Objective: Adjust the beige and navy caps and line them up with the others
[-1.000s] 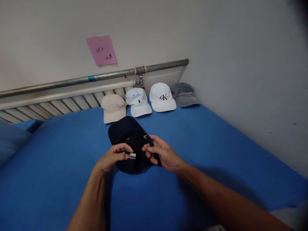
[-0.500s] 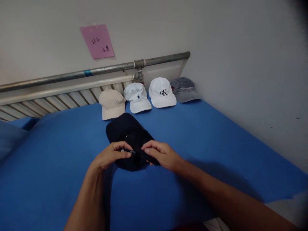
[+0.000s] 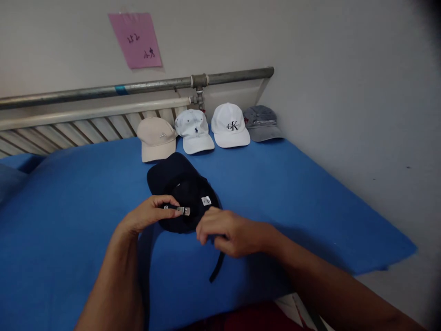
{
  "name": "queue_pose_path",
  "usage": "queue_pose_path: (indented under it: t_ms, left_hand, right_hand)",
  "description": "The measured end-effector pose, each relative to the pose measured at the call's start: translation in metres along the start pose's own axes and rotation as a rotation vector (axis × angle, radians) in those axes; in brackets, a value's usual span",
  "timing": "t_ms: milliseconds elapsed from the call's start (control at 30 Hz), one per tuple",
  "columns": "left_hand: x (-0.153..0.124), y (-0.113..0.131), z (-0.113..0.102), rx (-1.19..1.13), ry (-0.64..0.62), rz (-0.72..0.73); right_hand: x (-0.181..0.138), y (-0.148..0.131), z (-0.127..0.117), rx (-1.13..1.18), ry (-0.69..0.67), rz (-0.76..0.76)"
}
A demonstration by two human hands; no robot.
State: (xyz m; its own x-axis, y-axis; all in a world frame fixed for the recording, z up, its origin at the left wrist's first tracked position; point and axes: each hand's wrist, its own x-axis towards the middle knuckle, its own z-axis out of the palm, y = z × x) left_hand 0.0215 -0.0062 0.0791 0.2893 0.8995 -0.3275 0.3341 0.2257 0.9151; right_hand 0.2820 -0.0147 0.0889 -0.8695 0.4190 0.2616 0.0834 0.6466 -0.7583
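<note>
Right hand is moved nearer, curled, grip unclear; metal buckle is pinched by left hand, black strap unfastened.

The pink paper on the wall has 252 on it, and under that 小 and one more sign I can't read. The white cap says CK. The beige cap has slanted stripes. The pale cap has a horse rider. Words on the grey cap and on the tag inside the dark cap are too small.
</note>
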Motion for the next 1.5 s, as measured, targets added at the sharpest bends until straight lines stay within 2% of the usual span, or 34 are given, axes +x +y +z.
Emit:
queue_pose_path:
  t_ms: [67,133,233,333,433,500,633,767,867,967,1067,1200,1500]
  left_hand:
    - [0.000,-0.001,-0.001,-0.021,0.011,-0.001]
    - [0.000,-0.003,-0.002,-0.041,0.022,-0.007]
    - [0.001,-0.006,-0.004,-0.089,0.043,-0.007]
    - [0.002,-0.008,-0.005,-0.131,0.059,-0.006]
    - [0.003,-0.008,-0.004,-0.166,0.054,0.013]
    - [0.003,-0.008,-0.003,-0.184,0.067,0.034]
    - [0.001,-0.008,-0.001,-0.225,0.137,0.085]
    - [-0.003,-0.007,-0.001,-0.320,0.172,0.133]
    - [-0.004,-0.008,-0.001,-0.418,0.177,0.179]
    - [-0.003,-0.009,-0.002,-0.449,0.164,0.206]
    - [0.001,-0.009,0.000,-0.421,0.143,0.211]
    - [0.007,-0.009,0.005,-0.485,0.108,0.231]
    - [0.015,-0.012,0.013,-0.551,0.083,0.213]
  right_hand:
    - [-0.004,0.003,-0.011,-0.058,0.234,-0.026]
    - [-0.011,0.009,-0.021,-0.181,0.352,-0.022]
    - [-0.027,0.018,-0.017,-0.375,0.245,0.016]
    - [-0.044,0.021,0.010,-0.498,0.095,0.089]
    - [-0.054,0.015,0.036,-0.521,0.068,0.043]
    - [-0.054,0.009,0.042,-0.492,0.093,0.016]
    - [-0.038,-0.008,0.031,-0.238,0.167,0.007]
    - [0.003,-0.016,0.014,0.093,0.362,0.207]
    - [0.038,-0.003,0.010,0.421,0.474,0.370]
    - [0.058,0.018,0.013,0.719,0.520,0.453]
    - [0.059,0.033,0.017,0.899,0.545,0.493]
    - [0.053,0.038,0.016,1.042,0.518,0.522]
    - [0.048,0.039,0.011,1.144,0.406,0.522]
